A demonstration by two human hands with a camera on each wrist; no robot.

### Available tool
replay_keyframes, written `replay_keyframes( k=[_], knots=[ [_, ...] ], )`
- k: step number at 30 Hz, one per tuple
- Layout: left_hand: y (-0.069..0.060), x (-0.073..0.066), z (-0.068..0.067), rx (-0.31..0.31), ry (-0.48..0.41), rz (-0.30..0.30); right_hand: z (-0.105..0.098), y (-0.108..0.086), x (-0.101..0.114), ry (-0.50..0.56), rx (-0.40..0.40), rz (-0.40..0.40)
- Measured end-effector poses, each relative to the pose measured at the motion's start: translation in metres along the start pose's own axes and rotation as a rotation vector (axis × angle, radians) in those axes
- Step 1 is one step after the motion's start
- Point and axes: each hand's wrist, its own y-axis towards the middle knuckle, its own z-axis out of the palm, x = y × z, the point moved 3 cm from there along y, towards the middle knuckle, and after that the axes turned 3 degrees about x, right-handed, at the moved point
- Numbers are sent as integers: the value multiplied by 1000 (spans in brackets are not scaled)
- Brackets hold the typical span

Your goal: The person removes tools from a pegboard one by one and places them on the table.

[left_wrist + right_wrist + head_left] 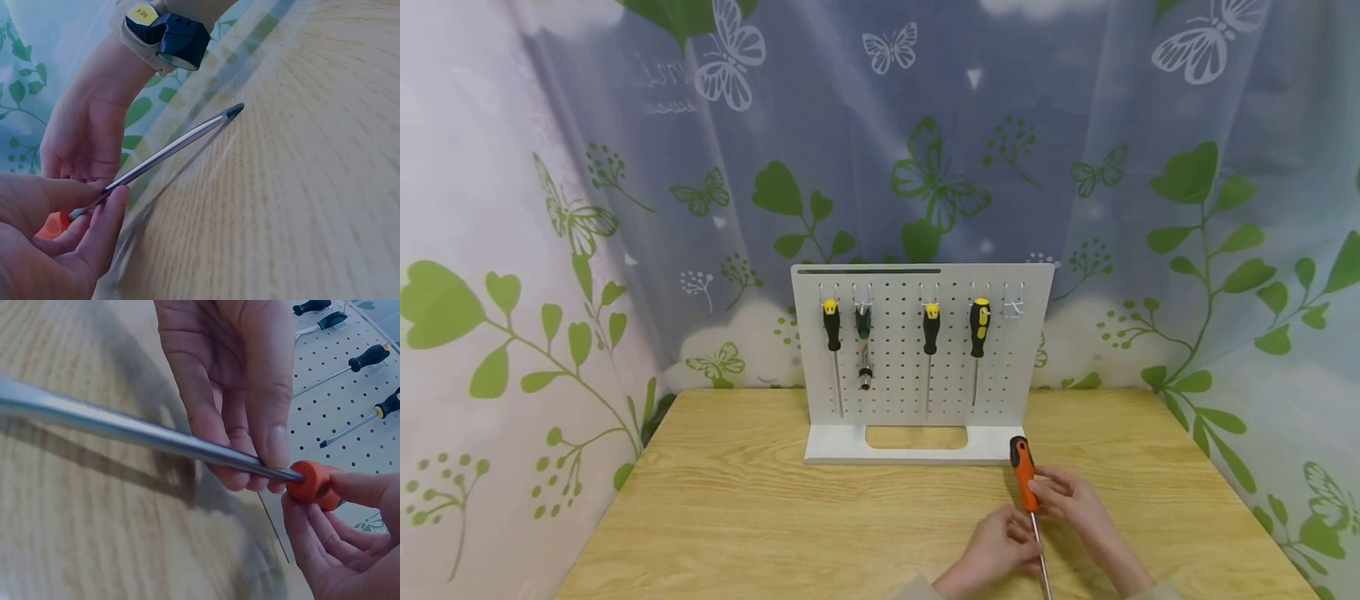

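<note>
An orange-and-black screwdriver [1025, 479] is held by both hands above the table at the right front of the pegboard. My right hand [1078, 507] pinches its orange handle between thumb and fingers. On the shaft just below the handle, my left hand [997, 543] holds with thumb and fingertips. The long metal shaft [172, 150] ends in a dark tip [234, 111], pointing away from the handle in the left wrist view. In the right wrist view the handle's orange collar [307, 481] sits between the right thumb and fingers.
A white pegboard [842, 442] stands at the table's back. Black-and-yellow screwdrivers [831, 325] hang there, along with a green-handled tool [863, 323] with a socket-like end. A bare hook [1013, 307] is at its upper right. Patterned curtains [850, 167] surround the wooden table [722, 500].
</note>
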Motion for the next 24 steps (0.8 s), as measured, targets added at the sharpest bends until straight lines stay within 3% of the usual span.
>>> replay_keyframes(
  k=[9,14,24],
  knots=[
    [-5,3,-1,-3,238,58,2,-4,-9,-31,109,-41],
    [-8,2,1,-22,286,74,2,-6,-11,-65,120,-53],
    [-10,1,1,-42,374,42,1,-5,-14,-115,165,-70]
  ],
)
